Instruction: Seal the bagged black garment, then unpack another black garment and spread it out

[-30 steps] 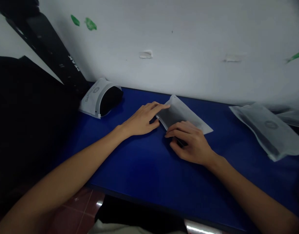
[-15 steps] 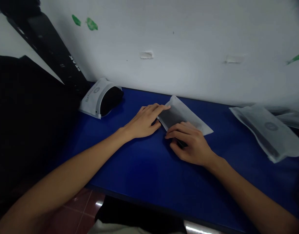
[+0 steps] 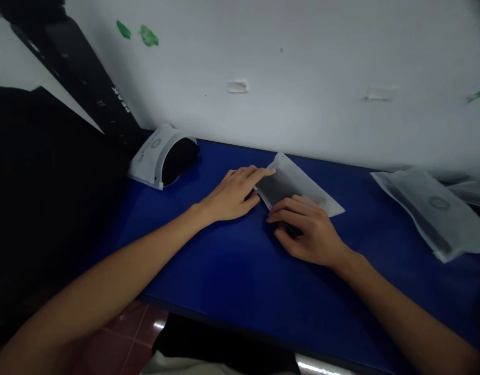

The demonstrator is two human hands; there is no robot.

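Observation:
A frosted zip bag (image 3: 302, 179) with something dark inside lies flat on the blue table (image 3: 232, 271), between my hands. My left hand (image 3: 237, 192) rests at the bag's left edge, fingers stretched out, the fingertips on its upper left part. Over the bag's lower edge is my right hand (image 3: 302, 226), its fingers curled and closed on that edge near the corner; a bit of black shows beneath the palm.
At the back left, an open frosted bag (image 3: 148, 159) has black cloth (image 3: 180, 160) showing at its mouth. More frosted bags (image 3: 439, 208) lie at the right. A black post (image 3: 87, 73) and a dark mass stand left; a white wall (image 3: 302, 94) rises behind.

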